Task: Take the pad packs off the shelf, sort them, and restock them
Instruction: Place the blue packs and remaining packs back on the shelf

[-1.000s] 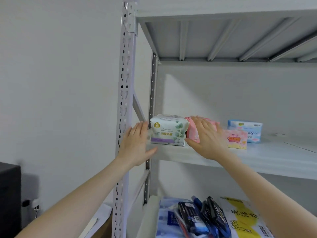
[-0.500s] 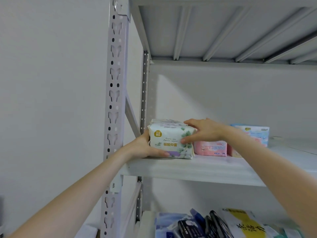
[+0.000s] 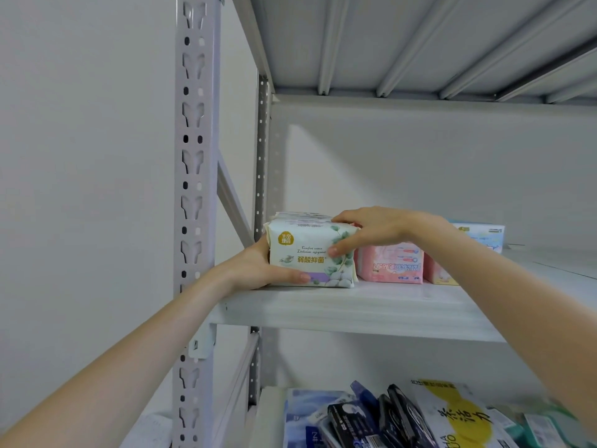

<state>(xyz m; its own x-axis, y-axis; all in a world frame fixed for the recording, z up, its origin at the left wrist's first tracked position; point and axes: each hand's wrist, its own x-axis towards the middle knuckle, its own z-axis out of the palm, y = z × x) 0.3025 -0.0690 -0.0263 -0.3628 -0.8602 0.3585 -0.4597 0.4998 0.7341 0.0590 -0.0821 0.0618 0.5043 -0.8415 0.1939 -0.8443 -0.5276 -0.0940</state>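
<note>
Left hand (image 3: pixel 252 266) now round white pack (image 3: pixel 310 250)

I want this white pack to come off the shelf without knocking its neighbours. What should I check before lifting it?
1. Grip of the left hand on the white pack: ok, it holds the left end with the thumb under the front edge.
2. Grip of the right hand: ok, fingers over the top, thumb on the front.
3. Pack clear of the shelf: not ok, it rests on the board.
4. Gap to the pink pack: cannot tell, they sit very close.
5. Way out to the front: ok, nothing stands before the pack.
</note>
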